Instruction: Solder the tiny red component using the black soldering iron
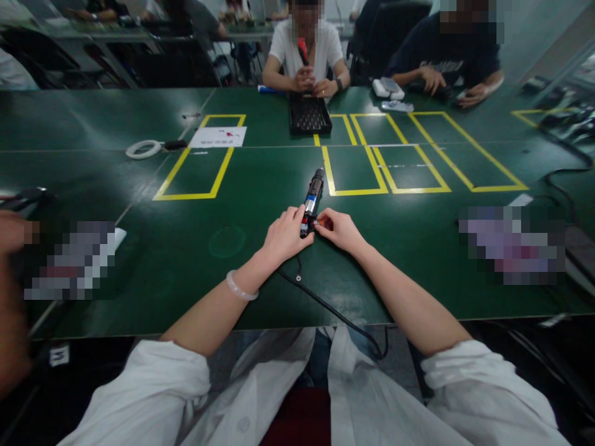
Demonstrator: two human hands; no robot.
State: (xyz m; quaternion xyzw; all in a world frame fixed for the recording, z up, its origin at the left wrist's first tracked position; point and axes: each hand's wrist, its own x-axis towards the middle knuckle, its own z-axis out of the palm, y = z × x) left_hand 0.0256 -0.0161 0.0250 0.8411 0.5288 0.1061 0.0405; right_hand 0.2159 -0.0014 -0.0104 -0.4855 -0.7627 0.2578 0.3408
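A slim black tool [315, 189] with a blue and red body lies on the green table [186, 260], tip pointing away from me. My left hand [284, 234] is wrapped round its near end. My right hand [338, 228] pinches a small red part at the same end, fingers pressed together. A black cable [325, 303] runs from the tool back toward me and over the table's front edge. A pale bangle [240, 288] sits on my left wrist.
Yellow tape rectangles [381, 164] mark the table. A black tray [309, 114] stands at the far side before a seated person; another person sits at the far right. A white cable coil [143, 148] and a paper sheet [218, 136] lie at the far left.
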